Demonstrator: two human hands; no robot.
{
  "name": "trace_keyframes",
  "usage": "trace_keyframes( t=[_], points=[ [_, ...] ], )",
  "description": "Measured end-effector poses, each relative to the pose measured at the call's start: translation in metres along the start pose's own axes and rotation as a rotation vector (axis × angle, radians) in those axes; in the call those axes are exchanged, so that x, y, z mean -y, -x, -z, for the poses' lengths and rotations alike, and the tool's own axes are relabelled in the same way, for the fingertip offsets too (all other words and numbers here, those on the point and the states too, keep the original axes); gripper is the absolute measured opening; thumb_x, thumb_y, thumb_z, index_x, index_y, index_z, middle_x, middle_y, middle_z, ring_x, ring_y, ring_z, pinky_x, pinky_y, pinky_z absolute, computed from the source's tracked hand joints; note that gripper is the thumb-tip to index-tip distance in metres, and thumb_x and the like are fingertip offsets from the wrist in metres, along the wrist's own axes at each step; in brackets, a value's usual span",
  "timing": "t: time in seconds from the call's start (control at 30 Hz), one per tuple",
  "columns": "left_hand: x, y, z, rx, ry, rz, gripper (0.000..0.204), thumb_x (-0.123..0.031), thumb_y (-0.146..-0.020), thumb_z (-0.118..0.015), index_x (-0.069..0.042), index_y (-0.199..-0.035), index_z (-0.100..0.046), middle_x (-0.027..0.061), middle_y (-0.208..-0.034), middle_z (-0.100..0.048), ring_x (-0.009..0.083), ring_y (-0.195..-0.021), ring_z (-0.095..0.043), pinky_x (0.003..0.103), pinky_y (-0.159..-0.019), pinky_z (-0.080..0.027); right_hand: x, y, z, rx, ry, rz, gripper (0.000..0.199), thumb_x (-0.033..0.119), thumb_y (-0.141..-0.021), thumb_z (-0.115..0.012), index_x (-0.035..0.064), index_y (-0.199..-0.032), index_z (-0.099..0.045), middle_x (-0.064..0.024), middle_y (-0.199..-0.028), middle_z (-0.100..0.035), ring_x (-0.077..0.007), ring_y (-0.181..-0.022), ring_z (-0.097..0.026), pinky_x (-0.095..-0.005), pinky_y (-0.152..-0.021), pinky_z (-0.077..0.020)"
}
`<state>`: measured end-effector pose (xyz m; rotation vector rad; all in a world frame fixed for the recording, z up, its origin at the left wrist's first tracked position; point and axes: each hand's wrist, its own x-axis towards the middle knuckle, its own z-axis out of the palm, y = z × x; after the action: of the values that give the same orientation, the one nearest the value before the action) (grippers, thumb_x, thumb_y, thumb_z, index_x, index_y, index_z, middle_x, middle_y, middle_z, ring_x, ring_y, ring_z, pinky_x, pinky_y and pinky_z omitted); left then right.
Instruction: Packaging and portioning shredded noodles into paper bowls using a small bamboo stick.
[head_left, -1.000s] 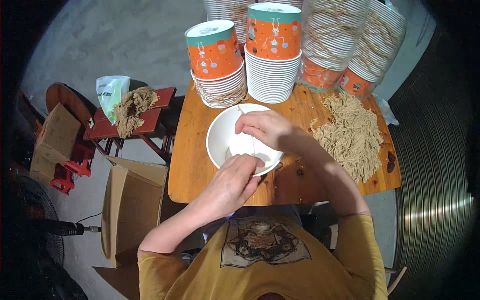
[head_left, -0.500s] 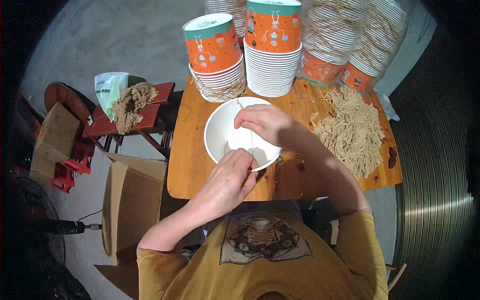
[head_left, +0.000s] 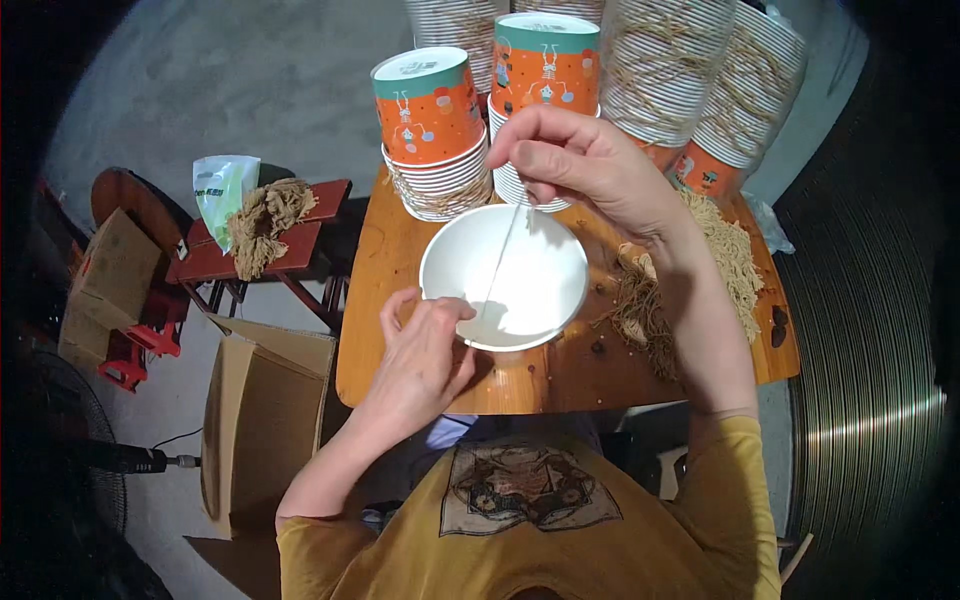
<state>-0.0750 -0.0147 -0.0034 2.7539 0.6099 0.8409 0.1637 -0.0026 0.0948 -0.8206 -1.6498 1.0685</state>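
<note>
A white round paper bucket sits tilted on the table in front of me, its open mouth toward me. My left hand is closed on the bucket's near-left rim, fingertips inside the wall. Raised above the far rim, my right hand pinches a thin pale string. The string runs taut across the bucket's mouth, down toward my left fingers, which hide its lower end. Right of the bucket, partly behind my right forearm, lies a heap of beige twisted cords; a darker shaded bunch is nearer.
Nested paper buckets stand behind: a shorter orange stack, a taller one and bagged stacks with cord handles. The wooden table ends near my body. Left are a red bench holding more cords and a cardboard box.
My right hand has risen up and away from the bucket, drawing the string out longer. My left hand has shifted slightly left along the rim. The bucket now faces me more.
</note>
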Motion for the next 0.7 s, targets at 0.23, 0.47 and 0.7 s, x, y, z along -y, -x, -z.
trace_keyframes(
  t=[0.23,0.47,0.7],
  points=[
    [0.008,0.002,0.008,-0.089,-0.043,0.084,0.051,0.001,-0.071,-0.065,-0.006,-0.116,-0.041,0.0126,-0.123,-0.048,0.031,-0.13,-0.039,0.05,-0.105,-0.019,0.005,-0.005,-0.01,-0.01,0.002,0.013,0.02,0.022,-0.093,-0.058,0.0053,-0.103,-0.062,0.0065,-0.073,-0.051,0.0006,-0.066,-0.047,-0.0141,-0.056,-0.035],
    [0.021,0.006,0.009,-0.083,0.017,0.144,0.062,0.001,-0.073,-0.062,-0.006,-0.129,-0.036,0.0143,-0.134,-0.042,0.0321,-0.135,-0.033,0.046,-0.106,-0.022,0.006,-0.007,-0.011,-0.036,-0.02,-0.008,0.019,0.021,-0.093,-0.057,0.006,-0.104,-0.062,0.0059,-0.074,-0.053,0.0008,-0.067,-0.048,-0.013,-0.056,-0.0372],
    [0.035,0.002,0.006,-0.113,0.125,0.174,0.052,0.008,-0.077,-0.06,-0.008,-0.124,-0.046,0.0152,-0.137,-0.037,0.0344,-0.135,-0.031,0.044,-0.106,-0.034,0.004,-0.014,-0.015,-0.038,-0.008,-0.006,0.019,0.021,-0.094,-0.056,0.0064,-0.104,-0.062,0.004,-0.076,-0.055,-0.0001,-0.068,-0.05,-0.013,-0.057,-0.0389]
  ],
)
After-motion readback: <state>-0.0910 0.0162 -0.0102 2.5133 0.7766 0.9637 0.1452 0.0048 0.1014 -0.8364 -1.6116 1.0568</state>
